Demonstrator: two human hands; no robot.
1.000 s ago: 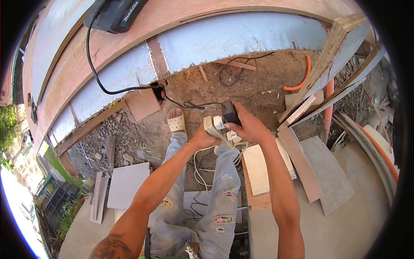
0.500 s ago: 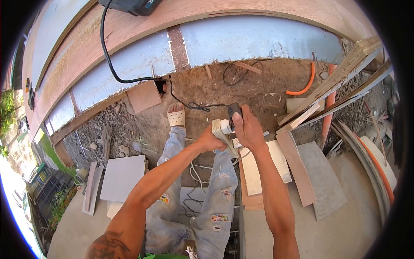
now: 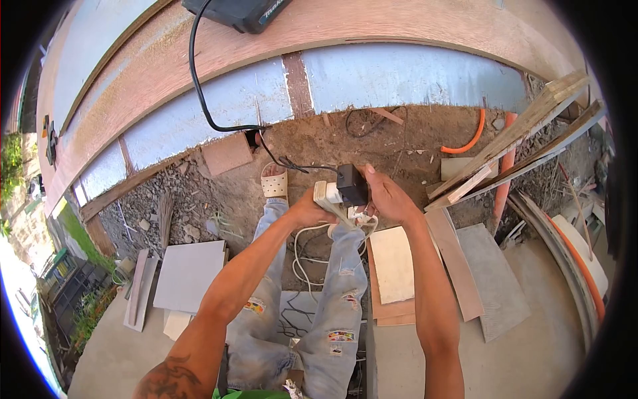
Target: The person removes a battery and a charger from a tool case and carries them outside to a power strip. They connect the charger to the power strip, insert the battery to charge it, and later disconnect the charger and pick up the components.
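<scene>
My left hand (image 3: pixel 311 211) is closed round a white power strip (image 3: pixel 325 197) with a pale cable. A white plug piece sits between the strip and a black power adapter (image 3: pixel 351 185). My right hand (image 3: pixel 391 196) is beside the adapter's right face, thumb up; its fingers are partly hidden, so its grip is unclear. From the adapter a thin black cord (image 3: pixel 292 164) runs left and up, joining a thick black cable (image 3: pixel 201 90) that leads to a black tool case marked in white letters (image 3: pixel 249 16) on the plywood.
A plywood-topped, blue-sided panel (image 3: pixel 399 73) spans the top. Long wood strips (image 3: pixel 518 133) lean at the right beside an orange pipe (image 3: pixel 502 193). Tile and board pieces (image 3: pixel 189 274) lie left and right of my legs. White cables (image 3: pixel 299 266) hang between my knees.
The black adapter has turned and shifted slightly left, showing its broad face. My right hand has loosened from around it. The view has shifted, so the black case shows more fully.
</scene>
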